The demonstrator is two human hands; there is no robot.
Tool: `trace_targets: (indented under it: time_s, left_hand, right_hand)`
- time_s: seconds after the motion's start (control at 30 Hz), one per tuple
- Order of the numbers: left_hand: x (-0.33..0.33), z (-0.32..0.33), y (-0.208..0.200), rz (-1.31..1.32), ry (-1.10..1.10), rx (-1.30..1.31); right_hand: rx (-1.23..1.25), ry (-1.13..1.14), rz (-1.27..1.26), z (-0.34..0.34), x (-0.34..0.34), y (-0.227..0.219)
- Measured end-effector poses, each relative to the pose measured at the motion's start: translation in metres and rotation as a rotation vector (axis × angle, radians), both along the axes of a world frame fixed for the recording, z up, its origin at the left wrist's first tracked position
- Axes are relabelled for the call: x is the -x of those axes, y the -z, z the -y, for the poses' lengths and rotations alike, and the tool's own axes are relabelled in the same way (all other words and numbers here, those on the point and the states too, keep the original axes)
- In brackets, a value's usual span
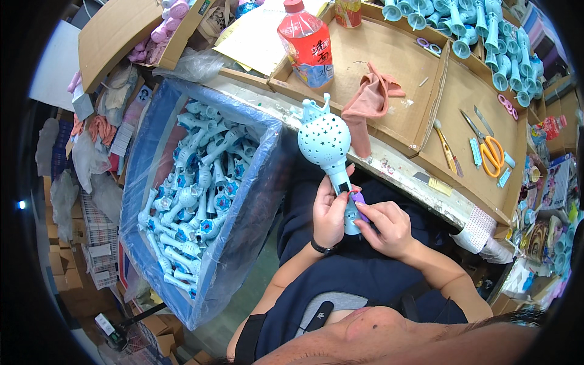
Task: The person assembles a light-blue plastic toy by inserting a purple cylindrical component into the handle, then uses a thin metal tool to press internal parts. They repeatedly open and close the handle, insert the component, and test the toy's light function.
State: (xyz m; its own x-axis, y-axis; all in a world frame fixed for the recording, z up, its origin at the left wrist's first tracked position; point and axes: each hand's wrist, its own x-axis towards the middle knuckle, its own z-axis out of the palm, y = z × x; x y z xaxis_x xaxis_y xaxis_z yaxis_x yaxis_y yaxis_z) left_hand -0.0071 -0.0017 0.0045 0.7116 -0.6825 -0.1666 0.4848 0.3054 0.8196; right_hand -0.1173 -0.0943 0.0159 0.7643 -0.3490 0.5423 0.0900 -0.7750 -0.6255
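My left hand (pixel 329 214) is closed round the handle of a light blue toy wand (pixel 324 139). The wand has a round head pierced with star-shaped holes and a small crown on top, and it tilts away from me over my lap. A dark opening shows in its handle. My right hand (pixel 388 227) pinches a small purple piece (pixel 359 205) against the handle, just below that opening. Fingers partly cover the piece, so its kind cannot be made out. Something thin and red shows between the hands.
On my left stands a bin lined with blue plastic (pixel 258 112), holding many light blue toy handles. The bench carries cardboard trays (pixel 426 137), a red bottle (pixel 307 52), a pink cloth (pixel 368 100), orange scissors (pixel 491 153) and a brush (pixel 446 143). Light blue horn-shaped parts (pixel 502 70) are heaped at the far right.
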Motion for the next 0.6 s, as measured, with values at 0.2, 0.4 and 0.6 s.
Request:
trace_targets:
  time_s: [0.2, 0.4, 0.6]
  left_hand:
    - [-0.0004, 0.0011, 0.0021, 0.053, 0.011, -0.029]
    - [-0.0012, 0.0006, 0.0052, 0.108, 0.037, -0.047]
    - [-0.0004, 0.0, 0.007, 0.124, 0.037, -0.058]
  right_hand:
    - [0.003, -0.006, -0.006, 0.0011, 0.0014, 0.0004]
    - [0.003, -0.015, -0.028, 0.0033, 0.0036, 0.0008]
    - [-0.016, -0.011, -0.076, 0.0019, 0.0034, 0.0003]
